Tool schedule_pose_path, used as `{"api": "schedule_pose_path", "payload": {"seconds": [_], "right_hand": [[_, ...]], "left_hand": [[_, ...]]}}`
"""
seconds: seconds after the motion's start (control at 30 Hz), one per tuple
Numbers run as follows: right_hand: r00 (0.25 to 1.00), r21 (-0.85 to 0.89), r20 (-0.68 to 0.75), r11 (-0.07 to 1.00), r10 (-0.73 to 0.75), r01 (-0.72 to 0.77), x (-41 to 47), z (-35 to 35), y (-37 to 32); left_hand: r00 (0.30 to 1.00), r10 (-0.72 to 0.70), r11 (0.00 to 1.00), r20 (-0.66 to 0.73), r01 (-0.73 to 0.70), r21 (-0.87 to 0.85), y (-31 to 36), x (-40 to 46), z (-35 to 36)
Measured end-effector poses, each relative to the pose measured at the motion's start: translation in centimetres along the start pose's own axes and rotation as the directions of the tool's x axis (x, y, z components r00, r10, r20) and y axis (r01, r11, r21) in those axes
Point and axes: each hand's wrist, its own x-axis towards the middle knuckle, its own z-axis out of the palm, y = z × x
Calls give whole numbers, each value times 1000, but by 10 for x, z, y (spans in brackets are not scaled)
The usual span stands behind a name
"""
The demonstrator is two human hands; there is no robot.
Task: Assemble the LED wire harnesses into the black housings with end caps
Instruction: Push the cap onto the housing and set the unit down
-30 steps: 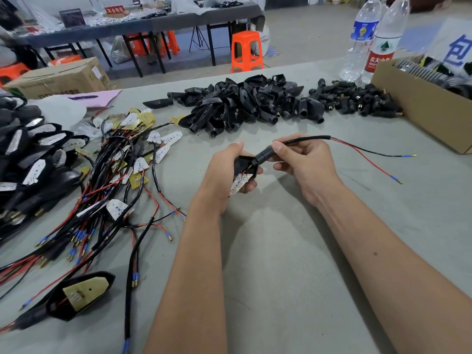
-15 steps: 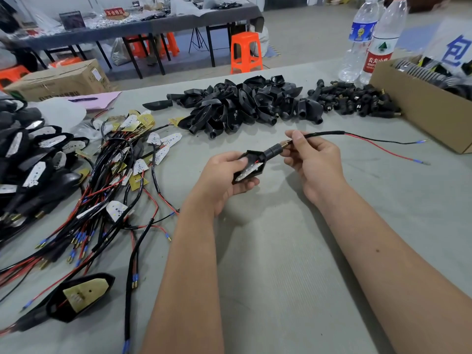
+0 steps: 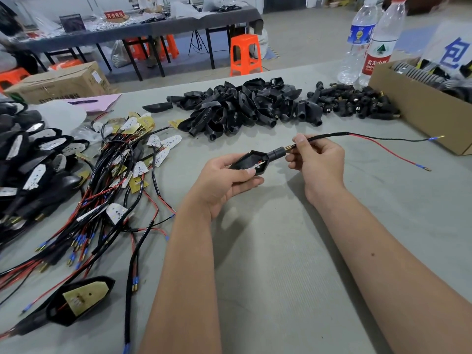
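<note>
My left hand (image 3: pixel 224 178) grips a black housing (image 3: pixel 251 160) with an LED board inside it. A black end cap (image 3: pixel 277 152) sits on the housing's right tip, with a brass threaded piece just beyond it. My right hand (image 3: pixel 318 162) pinches the black sleeved wire (image 3: pixel 329 136) of the harness beside that brass piece. The red and black leads (image 3: pixel 388 149) trail right across the table. A pile of empty black housings (image 3: pixel 240 106) and a pile of end caps (image 3: pixel 355 103) lie at the back of the table.
A tangle of LED harnesses (image 3: pixel 112 190) covers the left of the table, with finished housings (image 3: pixel 23 159) stacked at far left and one assembled unit (image 3: pixel 79 298) near the front. A cardboard box (image 3: pixel 419 108) and two water bottles (image 3: pixel 370 42) stand at the right.
The housing has turned from board-down to lying level with its opening sideways. My right hand slid outward along the wire, exposing the end cap and the brass piece.
</note>
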Motion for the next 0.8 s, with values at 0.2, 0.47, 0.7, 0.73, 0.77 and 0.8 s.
{"api": "schedule_pose_path", "payload": {"seconds": [0.2, 0.47, 0.7, 0.73, 0.77, 0.8], "right_hand": [[998, -88, 62, 996, 14, -8, 0, 1, 0], [999, -247, 21, 968, -30, 34, 1, 3, 3], [996, -390, 4, 917, -87, 82, 4, 4, 7], [996, -405, 5, 910, -93, 87, 4, 4, 7], [995, -418, 6, 904, -98, 92, 4, 4, 7], [995, -429, 6, 898, -102, 95, 4, 4, 7]], "left_hand": [[992, 76, 992, -101, -65, 105, -3, 3, 8], [876, 456, 623, -160, -186, 760, -8, 7, -1], [843, 538, 522, -17, -317, 792, 0, 0, 7], [835, 550, 511, -1, -336, 791, 1, -1, 8], [830, 557, 505, 13, -352, 788, 2, -1, 8], [826, 563, 505, 21, -364, 783, 2, -1, 7]]}}
